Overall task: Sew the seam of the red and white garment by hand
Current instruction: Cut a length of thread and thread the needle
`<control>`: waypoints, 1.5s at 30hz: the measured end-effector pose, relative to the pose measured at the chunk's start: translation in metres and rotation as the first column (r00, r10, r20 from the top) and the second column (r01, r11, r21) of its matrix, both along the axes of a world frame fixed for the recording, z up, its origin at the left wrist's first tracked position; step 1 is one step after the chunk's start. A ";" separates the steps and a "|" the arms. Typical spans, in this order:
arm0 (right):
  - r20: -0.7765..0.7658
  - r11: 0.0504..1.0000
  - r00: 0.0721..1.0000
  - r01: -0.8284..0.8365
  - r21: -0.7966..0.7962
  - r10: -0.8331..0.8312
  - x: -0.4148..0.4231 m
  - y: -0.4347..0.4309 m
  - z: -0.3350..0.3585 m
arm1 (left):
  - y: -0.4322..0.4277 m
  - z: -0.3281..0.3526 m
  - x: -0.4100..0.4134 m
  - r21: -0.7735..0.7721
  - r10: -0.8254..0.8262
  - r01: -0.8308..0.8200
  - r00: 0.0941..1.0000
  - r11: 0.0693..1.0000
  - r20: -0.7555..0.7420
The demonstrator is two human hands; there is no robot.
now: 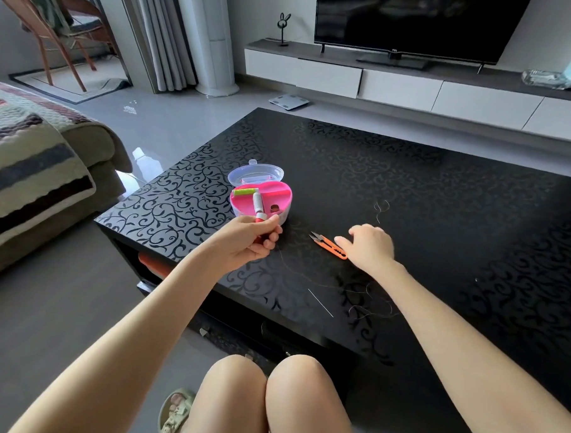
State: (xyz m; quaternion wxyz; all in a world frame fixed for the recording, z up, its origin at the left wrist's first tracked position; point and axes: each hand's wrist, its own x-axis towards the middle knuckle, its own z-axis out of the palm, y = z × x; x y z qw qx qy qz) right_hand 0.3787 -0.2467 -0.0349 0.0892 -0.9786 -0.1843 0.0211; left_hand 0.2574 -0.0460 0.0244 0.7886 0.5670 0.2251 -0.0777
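Note:
My left hand [250, 239] pinches a red thread spool [258, 208] by its lower end, just in front of the pink sewing box [275, 197]. A green spool [244, 191] lies in the box. My right hand [369, 245] rests on the table with fingers touching the handle end of the orange thread snips [328, 244]. A needle [320, 302] lies on the black table [441, 209] nearer to me, with loose thin thread [370, 306] curling beside it. No red and white garment is in view.
The box's clear lid [256, 173] stands open behind it. A sofa with a striped blanket [29, 155] is at left. A TV cabinet [402, 83] and television stand beyond the table. My knees [269, 397] are at its near edge.

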 end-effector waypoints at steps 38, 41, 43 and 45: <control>-0.424 0.329 0.825 0.310 0.892 0.373 -0.119 0.034 0.072 | -0.006 -0.017 0.005 -0.520 -0.023 0.270 0.902 0.810 0.432; -0.105 0.444 0.940 -0.053 0.894 0.324 -0.115 0.041 0.066 | -0.008 -0.017 0.005 -0.528 -0.037 0.278 0.906 0.803 0.421; -0.066 0.497 0.937 -0.121 0.859 0.343 -0.114 0.047 0.062 | -0.009 -0.017 0.005 -0.532 -0.053 0.290 0.908 0.795 0.416; -0.025 0.531 0.951 -0.151 0.834 0.309 -0.112 0.052 0.057 | -0.010 -0.016 0.005 -0.537 -0.054 0.275 0.919 0.798 0.391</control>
